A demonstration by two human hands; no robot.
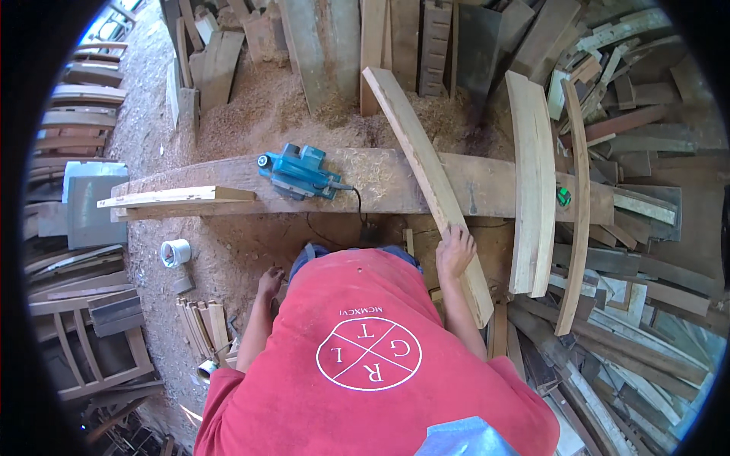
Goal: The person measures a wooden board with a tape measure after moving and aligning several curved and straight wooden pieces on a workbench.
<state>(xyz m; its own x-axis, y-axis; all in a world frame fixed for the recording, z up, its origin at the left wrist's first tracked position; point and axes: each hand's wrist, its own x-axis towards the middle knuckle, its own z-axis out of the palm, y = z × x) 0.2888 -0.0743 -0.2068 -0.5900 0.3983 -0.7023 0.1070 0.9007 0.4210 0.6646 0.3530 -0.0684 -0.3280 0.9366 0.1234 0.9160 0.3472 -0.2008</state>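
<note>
A long pale wooden plank (417,156) lies slantwise across the workbench (365,182), its near end reaching past the bench edge beside my body. My right hand (456,251) is closed over this plank near that end. Low by my left leg hangs my left hand (271,283), shaded, its fingers loosely apart and no object visible in them. On the bench, left of the plank, rests a blue electric hand planer (299,172) with a dark cord.
Two pale boards (531,182) and a narrow strip (576,205) lie across the bench's right part, a green-black tape measure (563,197) between them. More pale boards (175,197) lie at its left end. A white bucket (176,253) stands on the floor. Stacked timber surrounds the bench.
</note>
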